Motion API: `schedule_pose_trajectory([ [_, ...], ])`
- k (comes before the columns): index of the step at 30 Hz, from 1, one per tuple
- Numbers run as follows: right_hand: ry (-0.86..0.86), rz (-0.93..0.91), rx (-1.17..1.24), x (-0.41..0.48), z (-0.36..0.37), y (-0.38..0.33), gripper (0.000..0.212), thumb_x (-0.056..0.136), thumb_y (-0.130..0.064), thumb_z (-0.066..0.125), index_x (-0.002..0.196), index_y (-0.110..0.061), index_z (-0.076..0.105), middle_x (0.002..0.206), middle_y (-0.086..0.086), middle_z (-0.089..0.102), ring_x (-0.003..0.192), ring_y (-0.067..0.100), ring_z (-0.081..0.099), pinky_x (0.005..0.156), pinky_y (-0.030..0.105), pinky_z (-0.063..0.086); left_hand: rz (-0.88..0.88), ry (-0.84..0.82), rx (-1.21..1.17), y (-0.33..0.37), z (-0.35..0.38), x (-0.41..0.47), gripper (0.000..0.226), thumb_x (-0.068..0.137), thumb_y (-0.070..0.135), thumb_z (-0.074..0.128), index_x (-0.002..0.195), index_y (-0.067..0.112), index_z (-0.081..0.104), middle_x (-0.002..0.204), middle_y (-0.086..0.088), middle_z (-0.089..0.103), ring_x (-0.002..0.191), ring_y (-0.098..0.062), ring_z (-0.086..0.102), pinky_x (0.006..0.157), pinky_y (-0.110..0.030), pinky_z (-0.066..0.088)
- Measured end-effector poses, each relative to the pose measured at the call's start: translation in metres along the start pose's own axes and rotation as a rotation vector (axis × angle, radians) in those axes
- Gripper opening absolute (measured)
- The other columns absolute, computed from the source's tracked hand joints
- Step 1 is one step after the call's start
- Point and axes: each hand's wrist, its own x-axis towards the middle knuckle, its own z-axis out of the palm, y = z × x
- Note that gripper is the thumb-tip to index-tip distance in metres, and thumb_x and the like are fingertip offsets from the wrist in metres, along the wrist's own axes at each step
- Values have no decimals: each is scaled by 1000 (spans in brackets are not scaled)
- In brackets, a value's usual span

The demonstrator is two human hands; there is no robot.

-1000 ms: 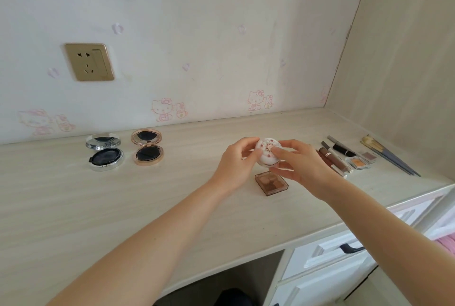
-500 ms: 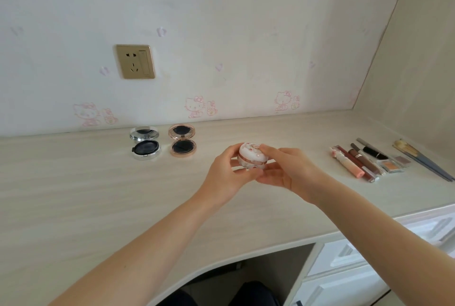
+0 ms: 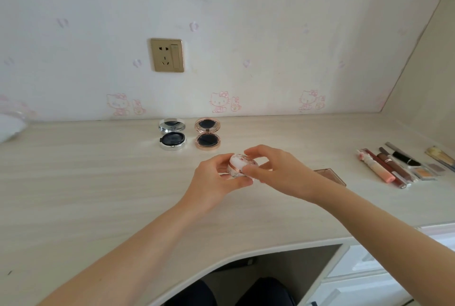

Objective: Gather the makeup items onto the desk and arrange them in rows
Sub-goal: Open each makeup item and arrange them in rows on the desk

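Note:
A round white compact with a pink flower pattern [image 3: 240, 163] is held above the middle of the desk [image 3: 98, 195]. My left hand [image 3: 216, 182] grips it from below and the left, and my right hand [image 3: 275, 170] grips its lid from the right. Two open compacts lie side by side near the wall: a silver one [image 3: 172, 134] and a rose-gold one [image 3: 207, 134]. A brown square palette [image 3: 331, 175] lies partly hidden behind my right wrist. At the right lie lip glosses [image 3: 376, 167], a black lipstick [image 3: 403, 158], small eyeshadow pans [image 3: 423, 172] and brushes [image 3: 440, 155].
A gold wall socket [image 3: 167, 55] sits above the compacts. A white object [image 3: 9, 126] lies at the desk's far left edge. White drawers [image 3: 364, 278] are under the desk on the right, and a side wall panel [image 3: 428, 89] closes the right end.
My hands have carried the flowered compact leftward toward the two open compacts, and my view has turned left. The brown palette stays where it was, now behind my right wrist.

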Motion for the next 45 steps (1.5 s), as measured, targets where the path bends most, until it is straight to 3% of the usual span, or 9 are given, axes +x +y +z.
schedule_pose_trajectory([
  [10,-92,-86,-89,7,20,-21,45,80,-42,70,120,-29,52,113,-18,56,90,4,60,76,18,47,-5,37,171,-8,-26,-18,53,54,28,91,103,32,70,91,16,73,91,1,65,90,-26,52],
  [16,-149,-182,-284,9,28,-19,43,91,-45,53,128,-22,50,116,-5,57,100,12,53,84,25,43,-17,34,172,-12,-31,-23,49,56,29,91,101,32,71,90,15,73,92,-1,65,91,-27,52],
  [22,-155,-239,-437,9,33,-20,27,98,-41,41,113,-20,51,100,-1,55,89,18,51,76,31,42,-56,39,121,-14,-31,-22,44,57,26,90,96,32,71,89,14,73,92,-3,66,94,-32,51],
  [27,-156,-270,-393,10,32,-22,20,97,-35,42,101,-19,51,92,-4,58,83,18,52,73,36,45,-78,51,68,-15,-31,-22,46,60,18,90,100,27,70,93,12,73,95,-3,66,93,-26,50],
  [30,-138,-262,-337,12,29,-22,22,98,-33,40,108,-19,54,94,-2,62,84,19,55,74,36,46,-77,36,47,-14,-31,-24,55,60,10,89,108,24,68,99,9,73,98,1,65,90,-17,49],
  [35,-142,-272,-322,15,23,-21,27,100,-32,39,115,-19,57,94,-3,63,77,9,52,65,18,38,-50,10,41,-15,-31,-27,53,60,4,87,102,30,66,98,9,73,95,3,65,80,-7,46],
  [38,-137,-281,-314,14,24,-21,28,99,-32,42,119,-17,57,102,-1,65,90,16,56,76,25,41,-38,-17,96,-17,-34,-27,60,60,10,89,112,26,64,103,8,71,99,2,64,88,-13,47],
  [41,-132,-270,-298,13,27,-20,30,99,-32,44,122,-17,56,106,0,66,94,17,57,83,30,43,-60,-43,223,-20,-36,-26,83,57,29,90,131,28,52,114,15,65,110,1,58,100,-23,42],
  [45,-119,-290,-292,11,32,-18,31,99,-31,45,123,-14,56,108,0,66,94,16,58,82,28,42,-92,-55,286,-23,-38,-28,98,61,32,88,144,27,35,123,15,61,117,2,51,98,-18,32],
])
